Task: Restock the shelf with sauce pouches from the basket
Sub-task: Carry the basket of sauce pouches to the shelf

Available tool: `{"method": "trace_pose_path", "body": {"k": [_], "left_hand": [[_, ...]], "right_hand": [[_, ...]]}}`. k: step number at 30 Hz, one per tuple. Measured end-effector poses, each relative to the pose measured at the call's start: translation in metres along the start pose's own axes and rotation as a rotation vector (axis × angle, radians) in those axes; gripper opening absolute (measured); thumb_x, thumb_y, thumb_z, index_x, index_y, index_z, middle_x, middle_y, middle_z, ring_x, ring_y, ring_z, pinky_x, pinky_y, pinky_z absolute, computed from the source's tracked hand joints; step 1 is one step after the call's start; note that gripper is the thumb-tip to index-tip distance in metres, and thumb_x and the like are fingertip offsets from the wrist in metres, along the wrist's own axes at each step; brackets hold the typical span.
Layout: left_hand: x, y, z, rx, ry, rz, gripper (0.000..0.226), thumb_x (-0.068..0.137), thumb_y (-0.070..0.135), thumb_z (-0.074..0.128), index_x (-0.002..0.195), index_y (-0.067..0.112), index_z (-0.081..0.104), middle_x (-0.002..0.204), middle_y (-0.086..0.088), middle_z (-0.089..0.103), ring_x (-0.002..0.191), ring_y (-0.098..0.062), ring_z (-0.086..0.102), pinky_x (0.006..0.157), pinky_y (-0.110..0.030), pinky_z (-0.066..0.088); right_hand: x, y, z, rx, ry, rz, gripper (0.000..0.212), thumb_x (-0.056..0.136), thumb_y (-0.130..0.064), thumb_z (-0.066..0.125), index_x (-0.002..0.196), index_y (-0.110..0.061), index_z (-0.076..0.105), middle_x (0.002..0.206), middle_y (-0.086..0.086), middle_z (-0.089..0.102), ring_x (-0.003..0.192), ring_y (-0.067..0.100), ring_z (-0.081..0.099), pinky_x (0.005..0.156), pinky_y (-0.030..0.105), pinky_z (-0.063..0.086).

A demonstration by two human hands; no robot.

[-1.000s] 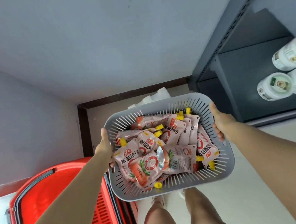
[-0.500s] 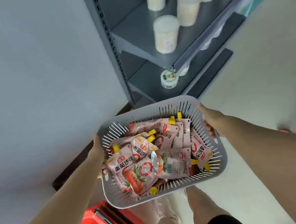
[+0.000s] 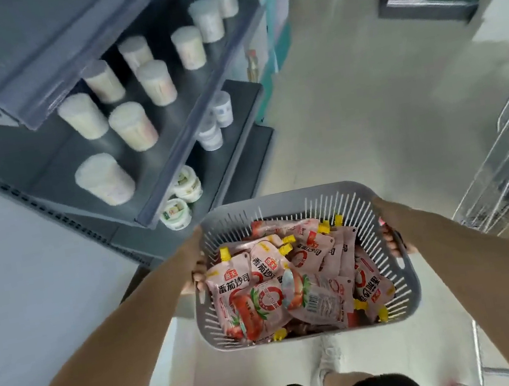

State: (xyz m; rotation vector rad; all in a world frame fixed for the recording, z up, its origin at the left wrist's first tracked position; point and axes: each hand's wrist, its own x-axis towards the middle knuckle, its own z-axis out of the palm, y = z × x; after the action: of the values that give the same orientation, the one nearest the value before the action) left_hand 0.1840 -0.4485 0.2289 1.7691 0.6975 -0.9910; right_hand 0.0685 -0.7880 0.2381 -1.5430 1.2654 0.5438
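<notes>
pale shop aisle [image 3: 350, 112], grey metal shelf [image 3: 168, 113] at ten o'clock: i carry the grey slotted plastic basket [image 3: 280, 200] level at six, left hand [image 3: 196, 272] and right hand [image 3: 393, 243] each clasping a side rim so the pink yellow-capped sauce pouches [image 3: 263, 304] heaped inside don't spill.

Grey shelf [image 3: 53, 158] carries upright white tubs [image 3: 132, 126]; lidded cups [image 3: 175, 213] stand beneath.

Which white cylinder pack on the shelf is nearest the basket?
The cylinder pack standing alone at the near end of the shelf; the rest stand farther along.
</notes>
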Motion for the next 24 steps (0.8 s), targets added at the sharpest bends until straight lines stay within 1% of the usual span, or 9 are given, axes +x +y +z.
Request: {"method": "trace_pose_path", "body": {"k": [1,2,3,4,6,11,17,21,24], "left_hand": [[0.005,0.014,0.013,0.014,-0.021,-0.006,0.084,0.084,0.078,0.036,0.068,-0.003,0.052,0.046,-0.019,0.042,0.034,-0.012,0.022,0.047,-0.021,0.021],[0.010,0.029,0.025,0.029,-0.035,-0.009,0.087,0.084,0.078,0.038,0.073,-0.007,0.055,0.051,-0.025,0.045,0.036,-0.013,0.022,0.048,-0.021,0.021],[0.013,0.045,0.038,0.039,-0.045,-0.007,0.082,0.083,0.078,0.039,0.066,-0.001,0.051,0.048,-0.019,0.040,0.036,-0.012,0.020,0.048,-0.020,0.021],[0.015,0.061,0.049,0.045,-0.058,-0.003,0.072,0.083,0.078,0.038,0.059,0.010,0.041,0.045,-0.008,0.030,0.036,-0.012,0.018,0.047,-0.019,0.020],[0.018,0.095,0.072,0.048,-0.080,0.005,0.068,0.083,0.079,0.035,0.056,0.018,0.028,0.045,0.001,0.020,0.036,-0.012,0.017,0.045,-0.018,0.021],[0.041,0.190,0.118,0.115,-0.113,0.033,0.068,0.084,0.080,0.029,0.054,0.019,0.026,0.043,0.001,0.020,0.040,-0.014,0.018,0.047,-0.022,0.020],[0.097,0.334,0.165,0.249,-0.162,0.108,0.077,0.078,0.087,0.021,0.046,0.018,0.029,0.040,-0.002,0.027,0.044,-0.015,0.025,0.050,-0.024,0.024],[0.117,0.441,0.200,0.349,-0.194,0.174,0.079,0.073,0.091,0.014,0.044,0.019,0.029,0.039,-0.001,0.027,0.041,-0.015,0.025,0.050,-0.024,0.025],[0.132,0.519,0.233,0.382,-0.188,0.200,0.077,0.074,0.091,0.016,0.048,0.020,0.029,0.039,0.000,0.028,0.037,-0.015,0.025,0.048,-0.025,0.024]], "right_hand": [[0.005,-0.005,-0.016,0.010,0.010,-0.004,0.068,0.084,-0.078,0.033,0.052,-0.018,0.030,0.046,0.001,0.032,0.041,0.013,0.026,0.047,0.021,0.026],[0.011,-0.012,-0.031,0.015,0.021,-0.004,0.068,0.083,-0.080,0.033,0.053,-0.018,0.030,0.046,0.001,0.032,0.042,0.013,0.026,0.048,0.022,0.026],[0.016,-0.020,-0.046,0.028,0.034,0.001,0.068,0.083,-0.080,0.033,0.053,-0.018,0.031,0.046,0.001,0.031,0.042,0.013,0.026,0.049,0.022,0.026],[0.021,-0.028,-0.060,0.040,0.048,-0.002,0.068,0.084,-0.079,0.032,0.053,-0.018,0.030,0.045,0.000,0.030,0.042,0.013,0.026,0.050,0.022,0.025],[0.034,-0.048,-0.088,0.074,0.068,-0.034,0.069,0.084,-0.079,0.030,0.052,-0.018,0.028,0.040,-0.001,0.028,0.040,0.013,0.024,0.049,0.023,0.024],[0.071,-0.106,-0.140,0.159,0.108,-0.028,0.070,0.083,-0.080,0.032,0.050,-0.018,0.029,0.041,0.000,0.029,0.041,0.013,0.025,0.050,0.023,0.025],[0.130,-0.189,-0.187,0.291,0.131,-0.042,0.064,0.085,-0.076,0.040,0.059,-0.017,0.036,0.046,-0.001,0.032,0.041,0.012,0.028,0.049,0.020,0.029],[0.163,-0.249,-0.221,0.401,0.152,-0.036,0.061,0.088,-0.071,0.040,0.066,-0.014,0.038,0.030,-0.001,0.039,0.039,0.015,0.037,0.043,0.021,0.031],[0.186,-0.297,-0.251,0.454,0.194,-0.023,0.064,0.088,-0.074,0.037,0.060,-0.016,0.037,0.033,-0.001,0.034,0.033,0.013,0.031,0.042,0.019,0.029]]}}
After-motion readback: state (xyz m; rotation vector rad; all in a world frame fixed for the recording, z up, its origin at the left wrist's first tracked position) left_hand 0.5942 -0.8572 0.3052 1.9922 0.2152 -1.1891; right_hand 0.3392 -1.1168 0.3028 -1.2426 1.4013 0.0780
